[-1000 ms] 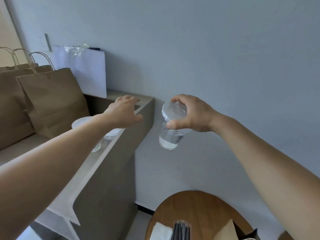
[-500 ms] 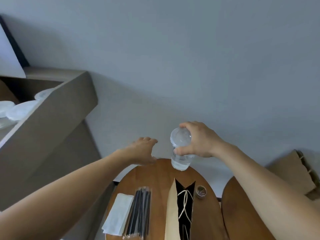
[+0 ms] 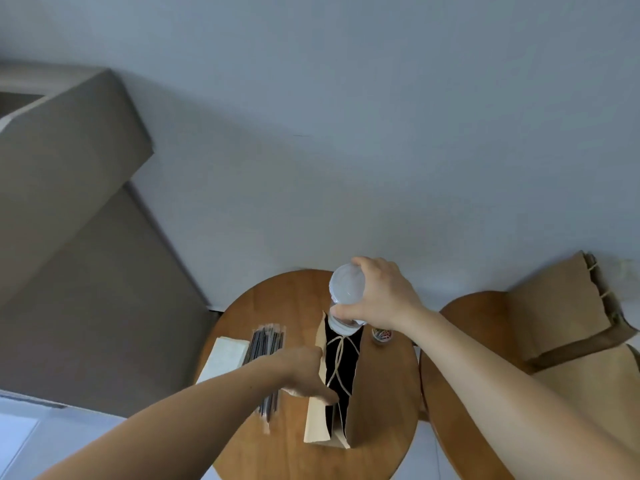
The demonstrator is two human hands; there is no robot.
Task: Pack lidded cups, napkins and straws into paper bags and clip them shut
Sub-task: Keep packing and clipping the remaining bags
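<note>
One clear cup [image 3: 347, 299] with a lid hangs over the far end of the open paper bag [image 3: 317, 420], the right hand [image 3: 384, 296] curled round its top from the right. The bag stands upright on a round wooden desk [image 3: 304, 292]; the left hand [image 3: 304, 372] lies against its left wall, fingers fairly straight, thumb at the rim. Black straws [image 3: 268, 344] and white napkins [image 3: 225, 356] lie left of the bag, a small tub of clips [image 3: 382, 335] just right of it
</note>
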